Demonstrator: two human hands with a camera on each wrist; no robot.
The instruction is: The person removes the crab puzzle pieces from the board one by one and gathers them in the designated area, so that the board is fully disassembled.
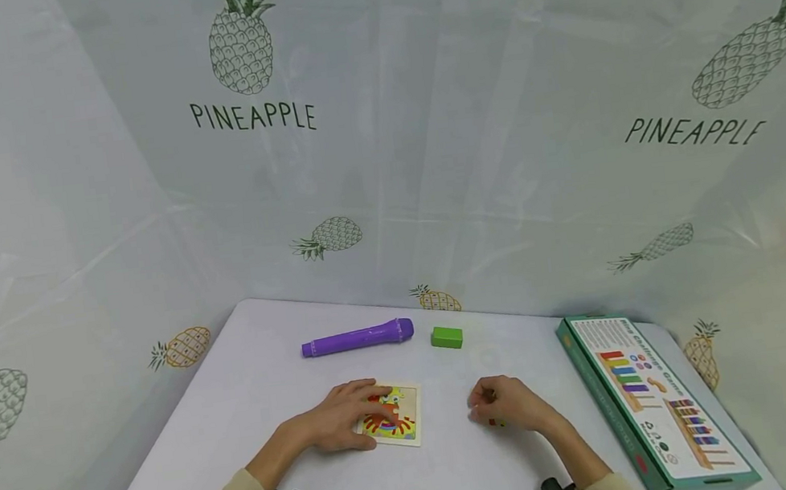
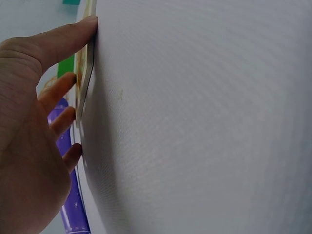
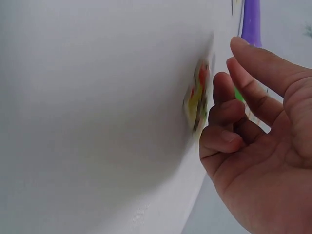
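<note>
A square wooden puzzle board [image 1: 409, 435] with a bright picture lies on the white table. My left hand [image 1: 343, 419] is spread over its left part, fingers fairly straight; in the left wrist view the thumb [image 2: 73, 41] touches the board's edge. The hand covers part of the picture. To the right, my right hand [image 1: 509, 403] hovers low over the table, its fingers loosely curled and the thumb apart from them. Beside those fingers is a small red and yellow piece [image 3: 197, 97], blurred in the right wrist view and mostly hidden by the hand in the head view.
A purple microphone-shaped stick [image 1: 357, 338] lies toward the back of the table, with a green block [image 1: 446, 337] to its right. A green and white game box [image 1: 661, 400] lies along the right edge. Pineapple-printed sheeting [image 1: 426, 152] hangs behind the table.
</note>
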